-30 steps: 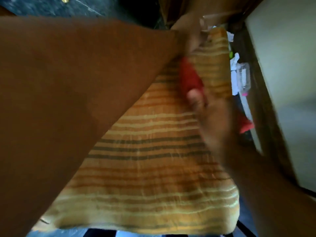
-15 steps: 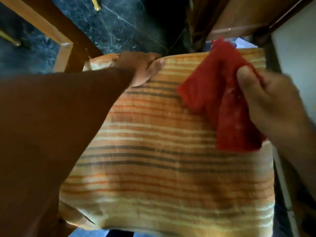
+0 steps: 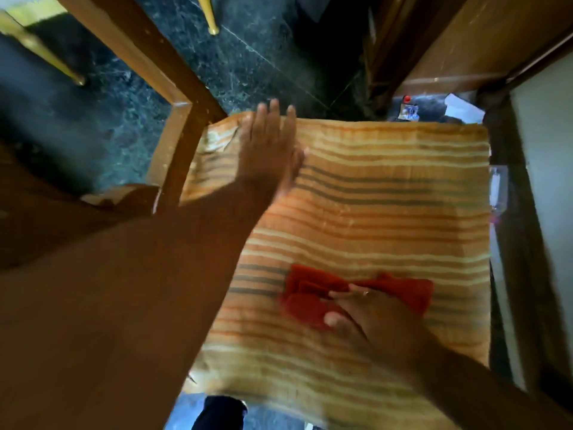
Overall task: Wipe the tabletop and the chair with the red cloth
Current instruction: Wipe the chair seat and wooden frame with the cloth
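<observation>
While the head camera looks straight down, a chair seat cushion (image 3: pixel 372 197) with orange, cream and grey stripes fills the middle of the view. The red cloth (image 3: pixel 310 293) lies bunched on the near half of the cushion, slightly right of centre. The right hand (image 3: pixel 369 318) rests on top of the cloth and presses it against the fabric; its fingers reach left across the cloth and the thumb lies on the near edge of it, and a ring shows on one finger. Whether the fingers curl into the cloth or lie flat on it is blurred, though they look mostly extended.

The left hand (image 3: pixel 269 150) lies flat on the far left part of the cushion, fingers straight and pointing far, with the fingertips reaching the far edge. Its forearm crosses the near left of the view.

Beside the far left corner of the cushion stands the wooden chair frame (image 3: pixel 173 125). Dark marbled floor (image 3: pixel 248 57) shows beyond the cushion, with a gold-coloured furniture leg (image 3: pixel 207 13) standing on it. Small bits of litter (image 3: pixel 409 110) lie on the floor just past the far right edge of the cushion.
</observation>
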A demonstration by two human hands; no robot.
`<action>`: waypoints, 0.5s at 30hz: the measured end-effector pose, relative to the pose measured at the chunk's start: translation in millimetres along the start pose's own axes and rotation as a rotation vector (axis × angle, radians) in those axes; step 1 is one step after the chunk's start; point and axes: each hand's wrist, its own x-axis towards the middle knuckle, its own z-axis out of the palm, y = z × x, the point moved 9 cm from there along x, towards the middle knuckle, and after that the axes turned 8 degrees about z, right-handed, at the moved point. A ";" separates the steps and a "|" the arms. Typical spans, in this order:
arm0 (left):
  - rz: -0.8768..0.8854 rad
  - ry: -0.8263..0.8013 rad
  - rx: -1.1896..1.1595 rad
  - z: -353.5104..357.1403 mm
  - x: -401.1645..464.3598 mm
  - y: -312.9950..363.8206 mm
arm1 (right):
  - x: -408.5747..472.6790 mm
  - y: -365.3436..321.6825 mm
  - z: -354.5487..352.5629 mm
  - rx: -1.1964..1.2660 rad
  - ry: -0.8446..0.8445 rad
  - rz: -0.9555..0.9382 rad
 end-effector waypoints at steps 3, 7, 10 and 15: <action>-0.219 0.180 -0.129 2.7 -116.9 -0.8 | 3.0 44.6 -58.5 0.368 0.100 0.240; -0.311 0.136 -0.137 49.2 -219.6 -2.3 | 42.5 62.3 -138.8 0.408 0.549 0.330; -0.323 0.050 -0.054 64.7 -216.9 -7.9 | 121.8 19.4 -149.6 0.305 0.554 0.093; -0.286 0.090 -0.041 74.6 -213.9 -8.8 | 231.0 -53.4 -60.3 -0.243 0.315 -0.096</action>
